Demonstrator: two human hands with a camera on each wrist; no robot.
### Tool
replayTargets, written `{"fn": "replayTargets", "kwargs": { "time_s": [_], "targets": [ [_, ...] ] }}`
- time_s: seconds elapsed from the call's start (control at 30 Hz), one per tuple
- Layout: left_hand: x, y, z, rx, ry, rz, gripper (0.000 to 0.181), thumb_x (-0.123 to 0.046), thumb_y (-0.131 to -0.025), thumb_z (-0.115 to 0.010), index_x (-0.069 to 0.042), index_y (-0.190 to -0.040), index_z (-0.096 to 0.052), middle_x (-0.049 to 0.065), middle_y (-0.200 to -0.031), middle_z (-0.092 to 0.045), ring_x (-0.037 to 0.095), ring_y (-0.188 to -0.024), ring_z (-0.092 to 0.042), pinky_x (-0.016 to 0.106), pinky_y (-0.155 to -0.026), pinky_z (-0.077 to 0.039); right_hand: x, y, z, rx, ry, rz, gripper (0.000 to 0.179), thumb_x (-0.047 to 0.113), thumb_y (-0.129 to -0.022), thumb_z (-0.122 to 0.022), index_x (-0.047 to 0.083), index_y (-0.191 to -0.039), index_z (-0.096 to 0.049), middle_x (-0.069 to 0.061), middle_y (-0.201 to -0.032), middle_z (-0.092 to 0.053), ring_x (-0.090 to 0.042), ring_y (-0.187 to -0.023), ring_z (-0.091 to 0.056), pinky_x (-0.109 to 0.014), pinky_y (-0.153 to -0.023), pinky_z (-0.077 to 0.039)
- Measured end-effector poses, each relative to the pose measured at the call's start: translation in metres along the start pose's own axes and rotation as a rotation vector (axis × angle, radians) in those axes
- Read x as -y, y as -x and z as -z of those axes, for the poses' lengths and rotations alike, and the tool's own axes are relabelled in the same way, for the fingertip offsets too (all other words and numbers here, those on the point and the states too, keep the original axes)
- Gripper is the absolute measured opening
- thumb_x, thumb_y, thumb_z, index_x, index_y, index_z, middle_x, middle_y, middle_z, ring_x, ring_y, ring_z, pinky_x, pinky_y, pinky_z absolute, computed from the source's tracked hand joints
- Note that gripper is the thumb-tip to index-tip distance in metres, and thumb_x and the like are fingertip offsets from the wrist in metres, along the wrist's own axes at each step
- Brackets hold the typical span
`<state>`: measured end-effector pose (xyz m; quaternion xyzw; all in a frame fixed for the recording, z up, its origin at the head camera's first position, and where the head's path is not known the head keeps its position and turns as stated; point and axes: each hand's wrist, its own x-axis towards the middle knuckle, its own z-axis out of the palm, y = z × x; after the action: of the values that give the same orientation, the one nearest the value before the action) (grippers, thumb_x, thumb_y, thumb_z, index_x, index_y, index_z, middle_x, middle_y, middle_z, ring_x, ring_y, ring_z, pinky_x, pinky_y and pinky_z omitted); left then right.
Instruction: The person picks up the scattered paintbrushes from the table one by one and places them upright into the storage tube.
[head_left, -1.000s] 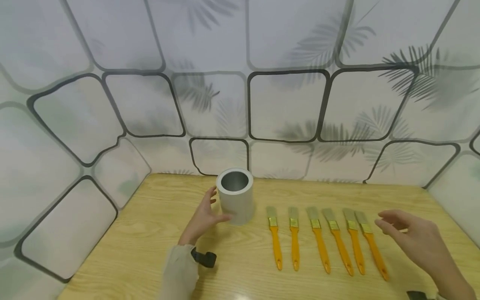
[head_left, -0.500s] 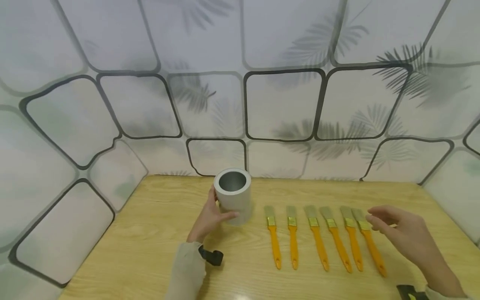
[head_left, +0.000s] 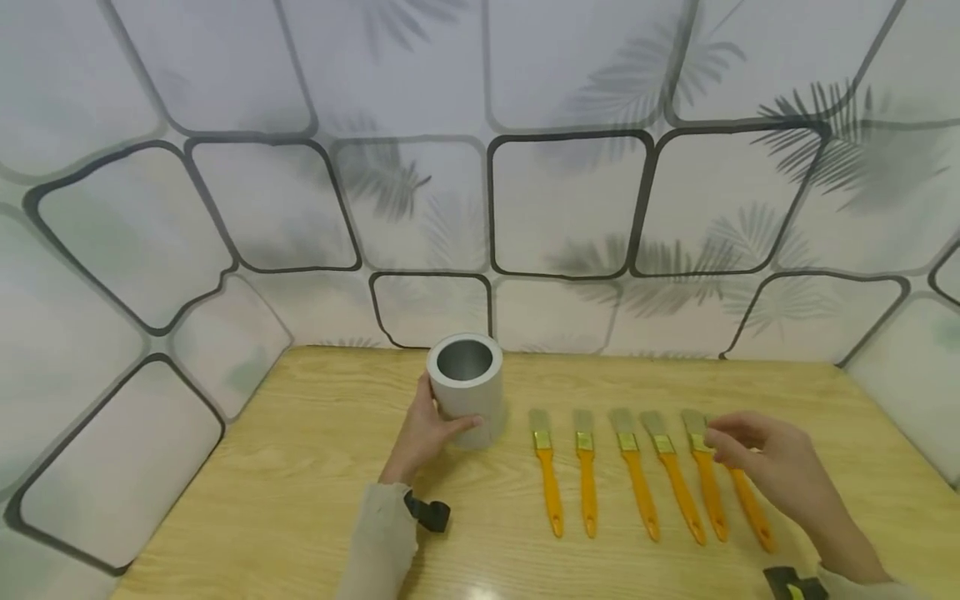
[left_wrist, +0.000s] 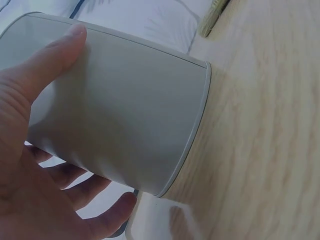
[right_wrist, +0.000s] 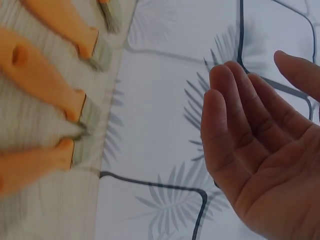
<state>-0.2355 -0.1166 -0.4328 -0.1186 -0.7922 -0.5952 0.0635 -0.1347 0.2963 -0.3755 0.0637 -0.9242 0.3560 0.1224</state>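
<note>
A grey cylindrical container (head_left: 480, 404), open at the top, stands upright on the table. My left hand (head_left: 420, 435) grips it from the left; in the left wrist view the thumb lies along one side of the container (left_wrist: 135, 110) and the fingers curl round the other. Several paintbrushes with orange handles lie in a row to its right, from the leftmost paintbrush (head_left: 550, 492) to the rightmost paintbrush (head_left: 752, 512). Over the top of the rightmost one hovers my right hand (head_left: 783, 471), holding nothing, fingers loosely bent; it hides that brush's bristles.
The light wooden table (head_left: 300, 467) ends at a patterned wall (head_left: 562, 208) close behind the container. Another patterned wall (head_left: 112, 467) rises on the left side. Bare table surface shows in front of the brushes.
My left hand has closed in on the container, its thumb now against the front. The right hand has moved left, from beside the row to over the rightmost paintbrush.
</note>
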Motion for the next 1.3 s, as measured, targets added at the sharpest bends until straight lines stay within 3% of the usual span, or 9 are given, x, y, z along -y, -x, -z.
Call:
{"fn": "replayTargets", "kwargs": {
  "time_s": [0.5,0.93,1.13,1.3],
  "targets": [
    [-0.002,0.006,0.006,0.047,0.014,0.008,0.101,-0.005,-0.079,-0.088,0.001,-0.156,-0.022,0.024,-0.150,-0.041,0.041,-0.140,-0.038,0.060,-0.117,-0.024,0.038,-0.023,-0.035,0.159,-0.204,-0.069,0.023,0.010,-0.099,-0.067,-0.010,-0.109,-0.069,-0.016,-0.094,-0.073,-0.023,-0.073,-0.070,-0.033,-0.063,-0.060],
    [-0.002,0.006,0.009,0.083,0.015,0.043,0.104,-0.008,-0.081,-0.087,-0.002,-0.158,-0.018,0.023,-0.154,-0.038,0.041,-0.142,-0.035,0.063,-0.115,-0.025,0.065,-0.039,-0.072,0.259,-0.302,-0.138,0.024,0.012,-0.100,-0.066,-0.010,-0.109,-0.067,-0.017,-0.093,-0.072,-0.031,-0.076,-0.070,-0.037,-0.060,-0.061],
    [0.001,0.011,0.020,0.076,-0.026,0.118,0.103,-0.010,-0.081,-0.088,-0.002,-0.159,-0.021,0.027,-0.155,-0.034,0.047,-0.137,-0.041,0.065,-0.106,-0.038,0.074,-0.044,-0.098,0.303,-0.330,-0.159,0.018,0.009,-0.097,-0.068,-0.008,-0.102,-0.068,-0.015,-0.088,-0.070,-0.029,-0.070,-0.069,-0.038,-0.057,-0.060],
    [0.000,0.014,0.029,0.072,-0.048,0.152,0.094,-0.007,-0.081,-0.087,0.000,-0.155,-0.030,0.030,-0.150,-0.041,0.049,-0.129,-0.049,0.060,-0.101,-0.045,0.082,-0.045,-0.112,0.319,-0.305,-0.170,0.015,0.008,-0.094,-0.071,-0.006,-0.098,-0.069,-0.012,-0.082,-0.068,-0.025,-0.066,-0.067,-0.039,-0.054,-0.060]
  ]
}}
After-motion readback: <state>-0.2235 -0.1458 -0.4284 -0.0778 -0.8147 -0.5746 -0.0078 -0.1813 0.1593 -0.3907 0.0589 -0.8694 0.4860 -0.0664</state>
